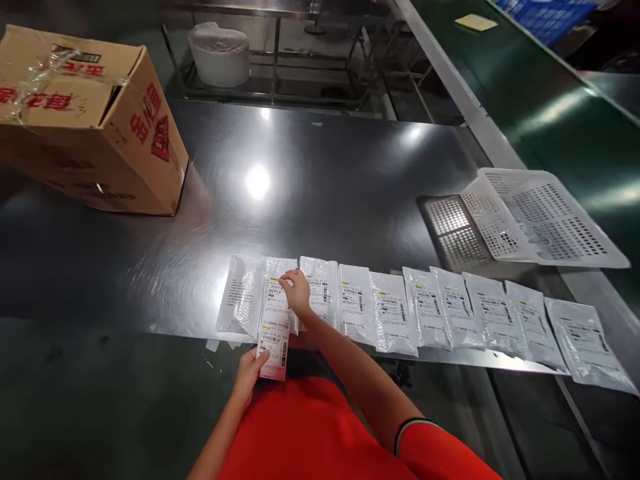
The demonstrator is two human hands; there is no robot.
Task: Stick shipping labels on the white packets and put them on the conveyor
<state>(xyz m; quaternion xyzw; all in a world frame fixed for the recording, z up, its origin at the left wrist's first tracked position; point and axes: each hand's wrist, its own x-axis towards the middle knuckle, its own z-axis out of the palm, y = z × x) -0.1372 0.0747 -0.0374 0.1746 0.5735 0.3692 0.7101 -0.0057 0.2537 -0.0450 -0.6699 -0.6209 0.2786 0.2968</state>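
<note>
My left hand [250,373] holds a strip of printed labels [274,357] at the table's front edge, thumb on top. Over the second white pouch from the left [280,303], my right hand [296,290] is closed with thumb and fingertips together near the label's top; whether anything is between them is too small to tell. The leftmost pouch [242,300] shows no shipping label. Several more white pouches [393,313] lie in a row to the right, with labels on their faces.
A cardboard box [145,140] stands at the left of the metal table [310,180]. At the right, a white perforated basket [545,213] lies beside the green conveyor [540,100]. A bubble-wrap roll [220,57] is beyond the table.
</note>
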